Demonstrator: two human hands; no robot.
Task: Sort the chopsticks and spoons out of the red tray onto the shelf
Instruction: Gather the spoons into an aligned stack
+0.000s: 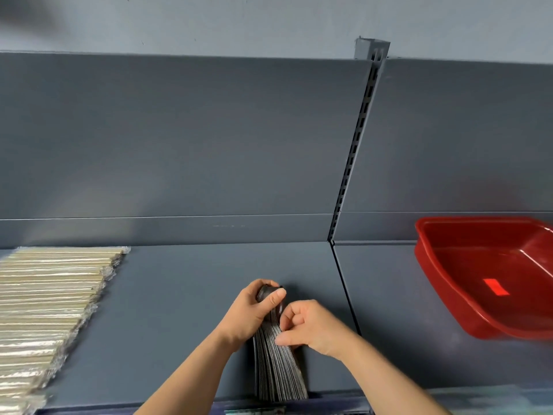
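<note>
At the shelf's front lip, nearest of all, the flat ends of a stack of black spoons (278, 372) fan out slightly. The stack's long axis runs from that lip straight away toward the back panel (179, 145), rounded ends farthest. It is one stack, packed too tightly to count. The left hand (254, 313) curls round the far end, thumb on top. The right hand (314, 327) has its fingers bent, with the tips pinching the stack's middle. To the left, many wrapped chopsticks (51, 310) lie side by side on the shelf (179, 295), long axes left to right, too many to count. One red tray (434, 265) sits well apart on the right.
</note>
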